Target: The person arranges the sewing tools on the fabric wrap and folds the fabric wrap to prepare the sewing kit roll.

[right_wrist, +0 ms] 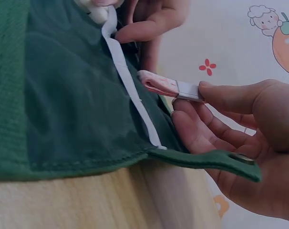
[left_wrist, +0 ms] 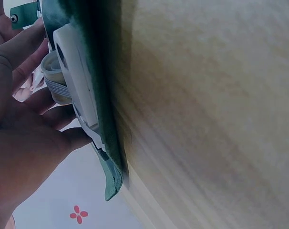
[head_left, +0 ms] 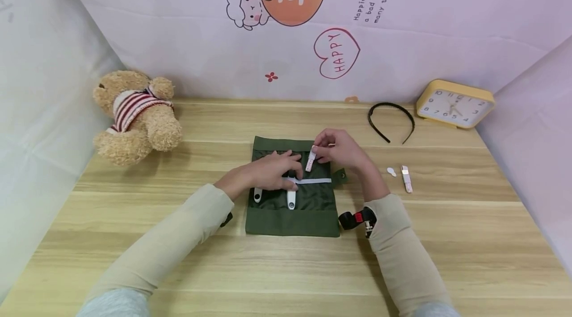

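Observation:
Between thumb and fingers, my right hand (head_left: 340, 149) pinches a folded pink-and-white tape measure (right_wrist: 159, 86) with a pale band round it. It is held over the upper right of an opened dark green cloth roll (head_left: 292, 222). A white elastic strap (head_left: 315, 181) crosses the roll. My left hand (head_left: 270, 170) rests over the roll's middle, fingers spread, with thumb and a fingertip at the strap beside a white-handled tool (head_left: 291, 200). Another white tool (head_left: 257, 195) lies at the left. A beige roll (left_wrist: 56, 76) shows under my left fingers in the left wrist view.
Right of the roll lie a second folded tape measure (head_left: 406, 179) and a small white piece (head_left: 391, 172). A black headband (head_left: 408, 117) and yellow clock (head_left: 456, 104) are at back right, a teddy bear (head_left: 136, 118) at back left. The roll's snap tab (head_left: 339, 176) sticks out rightward.

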`<state>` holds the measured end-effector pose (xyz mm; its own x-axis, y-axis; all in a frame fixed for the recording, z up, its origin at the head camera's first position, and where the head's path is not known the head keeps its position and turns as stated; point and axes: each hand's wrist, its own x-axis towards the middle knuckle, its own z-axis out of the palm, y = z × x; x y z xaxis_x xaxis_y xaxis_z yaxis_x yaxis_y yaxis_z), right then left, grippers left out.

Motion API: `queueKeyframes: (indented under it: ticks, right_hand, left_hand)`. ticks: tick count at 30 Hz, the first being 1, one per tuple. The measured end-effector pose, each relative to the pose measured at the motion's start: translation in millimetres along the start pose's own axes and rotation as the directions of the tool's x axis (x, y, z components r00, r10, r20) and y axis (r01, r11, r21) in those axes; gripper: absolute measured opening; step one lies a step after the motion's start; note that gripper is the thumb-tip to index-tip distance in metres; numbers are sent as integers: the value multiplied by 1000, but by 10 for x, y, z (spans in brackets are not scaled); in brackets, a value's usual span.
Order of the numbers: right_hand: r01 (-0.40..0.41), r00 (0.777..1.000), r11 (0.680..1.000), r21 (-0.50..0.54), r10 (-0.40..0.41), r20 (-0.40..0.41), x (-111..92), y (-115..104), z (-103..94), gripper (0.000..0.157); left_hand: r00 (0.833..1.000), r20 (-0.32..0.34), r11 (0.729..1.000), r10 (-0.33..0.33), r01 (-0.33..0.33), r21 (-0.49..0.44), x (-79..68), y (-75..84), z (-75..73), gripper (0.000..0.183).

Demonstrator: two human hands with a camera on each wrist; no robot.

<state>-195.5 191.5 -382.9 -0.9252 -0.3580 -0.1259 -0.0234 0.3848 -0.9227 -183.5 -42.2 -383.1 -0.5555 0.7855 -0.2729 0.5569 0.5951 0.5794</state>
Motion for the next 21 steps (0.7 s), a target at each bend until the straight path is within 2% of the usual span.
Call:
queueKeyframes:
  ticks: [12, 21]
  right_hand:
    - [6, 995, 1000, -26, -4, 102, 11, -2, 84, 10]
    - [19, 982, 996, -84, -2, 189, 57, 40, 85, 8]
  left_hand:
    - [1000, -5, 1000, 8, -8, -14, 5, -4, -1, 17]
    - [1000, -2, 1000, -6, 6, -22, -2, -1, -3, 17]
